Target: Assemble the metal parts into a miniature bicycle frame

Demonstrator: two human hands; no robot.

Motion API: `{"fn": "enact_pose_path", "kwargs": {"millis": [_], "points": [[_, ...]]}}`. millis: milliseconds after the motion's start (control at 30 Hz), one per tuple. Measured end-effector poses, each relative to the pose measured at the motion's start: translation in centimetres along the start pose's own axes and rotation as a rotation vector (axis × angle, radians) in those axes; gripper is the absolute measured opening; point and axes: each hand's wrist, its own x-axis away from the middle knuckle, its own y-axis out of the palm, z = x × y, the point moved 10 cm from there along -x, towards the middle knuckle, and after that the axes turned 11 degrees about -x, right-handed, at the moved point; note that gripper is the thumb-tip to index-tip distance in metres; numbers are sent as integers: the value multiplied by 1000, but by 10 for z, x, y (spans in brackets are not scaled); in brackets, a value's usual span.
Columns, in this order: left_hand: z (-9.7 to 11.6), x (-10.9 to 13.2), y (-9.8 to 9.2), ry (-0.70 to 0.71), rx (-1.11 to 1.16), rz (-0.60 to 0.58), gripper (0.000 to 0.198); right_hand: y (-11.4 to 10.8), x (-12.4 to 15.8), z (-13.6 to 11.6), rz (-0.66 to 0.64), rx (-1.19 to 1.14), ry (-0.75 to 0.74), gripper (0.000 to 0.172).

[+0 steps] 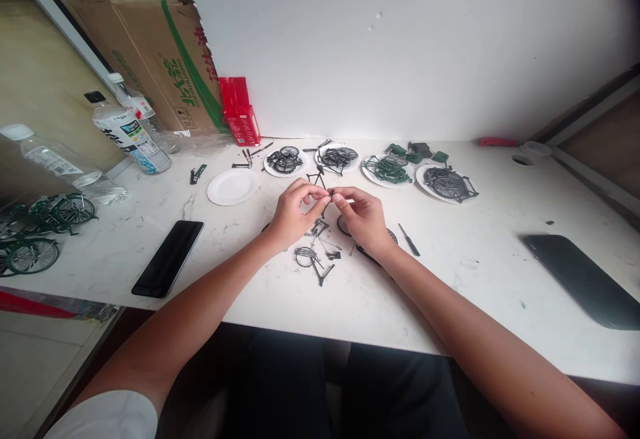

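Note:
Above the middle of the white table, my left hand (297, 214) and my right hand (361, 217) meet at the fingertips, both pinching a dark model bicycle frame (318, 176). Its thin tubes stick out above and below my fingers; the part between the fingertips is mostly hidden. Just below my hands lie loose model bicycle parts (321, 283), among them a small rack and thin rods. Partly covered by my right hand and wrist is a dark model wheel (343, 225). A small screwdriver-like tool (409, 239) rests to the right of my right wrist.
Paper plates with model bicycle parts line the back: black wheels (284, 161), green frames (389, 171), grey wheels (447, 184). A bare plate (233, 187) stands left of them. Phone (168, 258), bottles (133, 135) and green model bicycles (35, 252) are left; a dark slab (583, 279) lies right.

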Motion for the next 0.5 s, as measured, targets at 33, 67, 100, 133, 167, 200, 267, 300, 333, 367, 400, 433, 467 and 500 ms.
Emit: {"fn": "enact_pose_path", "kwargs": {"millis": [33, 67, 100, 133, 167, 200, 267, 300, 333, 367, 400, 433, 467, 500], "points": [[-1, 0, 0, -5, 5, -1, 11, 0, 0, 0, -1, 1, -2, 42], [-2, 0, 0, -9, 9, 0, 11, 0, 0, -1, -2, 2, -5, 41], [-2, 1, 0, -13, 12, 2, 11, 1, 0, -2, -5, 5, -11, 41], [-3, 1, 0, -14, 12, 5, 10, 1, 0, -3, -8, 9, -16, 40], [-3, 1, 0, -10, 9, 8, 10, 1, 0, -4, -12, 14, -21, 39], [-2, 1, 0, -4, 4, 9, 10, 2, 0, -5, -14, 21, -27, 38], [-1, 1, 0, 10, -7, 8, 10, 2, 1, -6, -17, 31, -38, 38], [0, 1, 1, 16, -11, 3, 10, 2, 0, -6, -16, 33, -42, 38], [0, 1, 1, 21, -11, 0, 10, 2, 0, -6, -15, 33, -45, 38], [1, 1, 1, 27, -10, -3, 10, 2, 0, -6, -13, 33, -48, 39], [1, 1, 2, 33, -9, -7, 10, 1, 0, -6, -11, 33, -49, 39], [1, 1, 2, 38, -9, -9, 10, 1, 0, -5, -11, 34, -46, 40], [1, 1, 2, 39, -13, -10, 10, 1, 0, -4, -10, 36, -42, 41], [1, 1, 3, 39, -20, -10, 9, 1, 0, -4, -9, 37, -37, 42]]}}
